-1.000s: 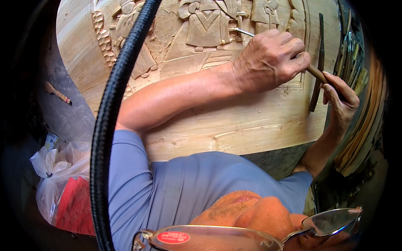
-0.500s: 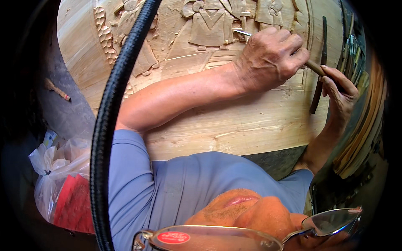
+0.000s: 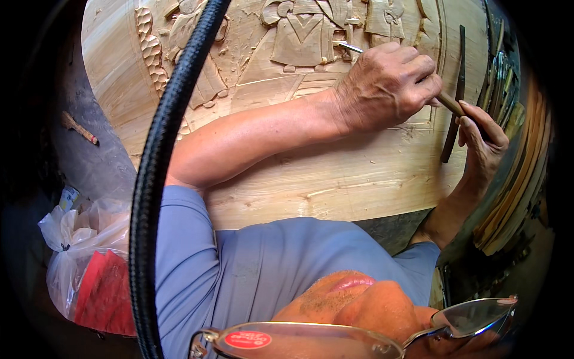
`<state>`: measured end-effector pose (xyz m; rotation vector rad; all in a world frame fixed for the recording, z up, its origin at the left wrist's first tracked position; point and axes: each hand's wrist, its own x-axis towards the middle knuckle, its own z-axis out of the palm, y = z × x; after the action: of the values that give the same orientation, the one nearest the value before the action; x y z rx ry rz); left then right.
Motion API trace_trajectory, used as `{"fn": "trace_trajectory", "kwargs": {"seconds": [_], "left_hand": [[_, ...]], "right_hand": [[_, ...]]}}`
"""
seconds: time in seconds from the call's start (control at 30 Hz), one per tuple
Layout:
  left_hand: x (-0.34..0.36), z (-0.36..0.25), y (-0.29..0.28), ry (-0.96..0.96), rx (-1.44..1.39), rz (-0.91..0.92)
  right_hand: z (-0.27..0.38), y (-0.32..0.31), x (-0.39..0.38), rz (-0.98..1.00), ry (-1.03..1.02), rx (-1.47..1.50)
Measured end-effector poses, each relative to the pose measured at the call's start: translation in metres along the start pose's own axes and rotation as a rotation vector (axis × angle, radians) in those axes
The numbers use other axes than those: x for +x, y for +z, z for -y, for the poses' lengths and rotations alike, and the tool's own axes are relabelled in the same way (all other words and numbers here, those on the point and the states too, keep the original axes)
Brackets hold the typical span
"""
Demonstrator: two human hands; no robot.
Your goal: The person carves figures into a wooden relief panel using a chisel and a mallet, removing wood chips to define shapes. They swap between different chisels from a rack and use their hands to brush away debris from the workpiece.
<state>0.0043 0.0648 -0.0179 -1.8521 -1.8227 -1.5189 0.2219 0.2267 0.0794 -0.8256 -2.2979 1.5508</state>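
Carving tool (image 3: 449, 104): above the wood panel (image 3: 299, 173), its metal blade showing on one side of the left hand and its brown handle on the other.
Long axis: slanting from upper left to lower right; the blade points upper left, its tip at the right edge of a carved robed figure (image 3: 302, 45). Whether the tip bites into the wood cannot be told.
Left arm: bare from the blue-grey sleeve (image 3: 185, 227) on, it reaches across the panel toward the upper right.
Left hand (image 3: 388, 87): back upward, fingers curled round the tool, knuckles bent.
Right arm: bent, forearm rising beyond the panel's right side.
Right hand (image 3: 487, 140): pinching the handle's rear between thumb and fingers.
Plastic bag (image 3: 86, 234): clear, gathered at a dark tie, at lower left; its pale contents are hard to make out. Something red (image 3: 106, 293) shows at its lower part, inside or behind unclear.
Dark bar (image 3: 461, 66): lengthwise on the panel, the handle crossing over it.
Slim tools (image 3: 501, 75): bunched beyond the panel's right edge.
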Motion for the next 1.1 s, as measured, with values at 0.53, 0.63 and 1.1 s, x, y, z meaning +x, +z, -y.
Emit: {"fn": "trace_trajectory", "kwargs": {"seconds": [0.53, 0.63, 1.1], "left_hand": [[0.003, -0.014, -0.008, 0.013, 0.091, -0.051], [0.008, -0.018, -0.013, -0.001, 0.087, -0.018], [0.026, -0.001, -0.013, 0.056, 0.101, -0.195]], "right_hand": [[0.030, -0.015, 0.006, 0.164, 0.019, -0.062], [0.037, -0.017, 0.001, 0.099, -0.056, -0.027], [0.065, -0.060, 0.064, 0.181, -0.011, -0.187]]}}
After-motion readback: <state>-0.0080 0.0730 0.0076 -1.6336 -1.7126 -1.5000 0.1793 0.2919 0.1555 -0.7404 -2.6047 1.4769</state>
